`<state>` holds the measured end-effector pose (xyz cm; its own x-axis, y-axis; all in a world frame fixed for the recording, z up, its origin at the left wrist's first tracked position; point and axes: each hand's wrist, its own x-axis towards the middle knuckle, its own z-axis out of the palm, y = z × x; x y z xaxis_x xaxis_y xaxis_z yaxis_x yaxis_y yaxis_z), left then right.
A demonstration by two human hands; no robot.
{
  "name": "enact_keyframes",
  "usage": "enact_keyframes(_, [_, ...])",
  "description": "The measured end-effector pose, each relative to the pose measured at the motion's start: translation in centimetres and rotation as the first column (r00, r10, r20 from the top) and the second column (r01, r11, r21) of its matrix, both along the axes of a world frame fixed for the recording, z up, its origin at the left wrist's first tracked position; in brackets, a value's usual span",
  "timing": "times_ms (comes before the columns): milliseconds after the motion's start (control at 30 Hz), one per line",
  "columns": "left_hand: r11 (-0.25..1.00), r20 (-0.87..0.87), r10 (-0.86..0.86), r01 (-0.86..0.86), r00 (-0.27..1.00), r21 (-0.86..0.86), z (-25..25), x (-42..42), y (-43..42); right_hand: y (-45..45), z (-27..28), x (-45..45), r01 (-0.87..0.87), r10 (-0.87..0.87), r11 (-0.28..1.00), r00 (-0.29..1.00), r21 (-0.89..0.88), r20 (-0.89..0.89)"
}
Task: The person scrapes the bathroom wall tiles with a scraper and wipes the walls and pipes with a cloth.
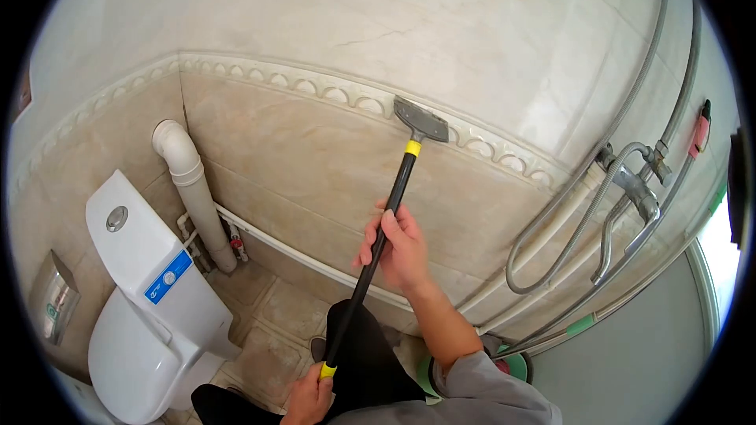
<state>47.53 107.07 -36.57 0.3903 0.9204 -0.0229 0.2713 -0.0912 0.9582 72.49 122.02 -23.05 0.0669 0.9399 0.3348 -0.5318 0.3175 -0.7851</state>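
A long-handled scraper [390,212] with a black pole, yellow bands and a wide grey head slants up across the middle of the view. Its head [421,120] lies over the raised border strip [335,93] on the tiled wall, seemingly against it. My right hand [402,248] is closed around the middle of the pole, thumb lying along it. Down at the lower end, my left hand [309,397] grips the pole by the yellow band; part of this hand is cut off by the bottom edge.
At left stands a white toilet [150,307], with a thick white pipe [193,189] behind it. A thin pipe [307,257] runs low along the wall. On the right are a shower tap [638,193], grey hoses and a grey panel [630,354]. Green tubs [516,366] sit beside my sleeve.
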Motion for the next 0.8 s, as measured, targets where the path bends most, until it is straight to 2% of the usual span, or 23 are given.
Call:
enact_keyframes(67, [0.999, 0.042, -0.008, 0.01, 0.999, -0.036, -1.0, 0.3, -0.2, 0.1, 0.9, 0.0, -0.028, 0.03, 0.999, 0.998, -0.039, 0.051])
enact_keyframes(133, [0.986, 0.032, 0.009, -0.014, 0.999, 0.165, -2.9, 0.1, -0.5, 0.1, 0.9, -0.4, -0.034, 0.036, 0.998, 0.998, -0.048, 0.041])
enact_keyframes(267, [0.953, 0.088, 0.072, -0.095, 0.993, 0.289, -3.5, -0.2, -1.0, 0.1, 0.8, -1.1, -0.048, 0.049, 0.997, 0.999, -0.056, 0.009])
enact_keyframes(333, [0.991, 0.241, 0.021, 0.012, 0.97, -0.133, -2.2, -1.4, -1.3, 0.4, 1.0, -1.4, -0.042, 0.043, 0.997, 0.999, -0.058, 0.017])
enact_keyframes(467, [0.983, 0.203, -0.037, 0.072, 0.979, -0.17, -0.4, -2.3, -0.6, 0.2, 0.9, -1.7, -0.022, 0.024, 0.998, 0.999, -0.052, 0.038])
enact_keyframes(533, [0.971, 0.289, -0.039, 0.104, 0.957, -0.215, -0.3, -2.6, -0.6, 0.2, 1.1, -1.9, -0.024, 0.025, 0.999, 0.999, -0.046, 0.039])
enact_keyframes(800, [0.966, 0.309, -0.06, 0.134, 0.949, -0.222, -0.2, -3.1, -0.1, 0.0, 1.8, -1.9, -0.014, 0.015, 1.0, 0.998, -0.026, 0.057])
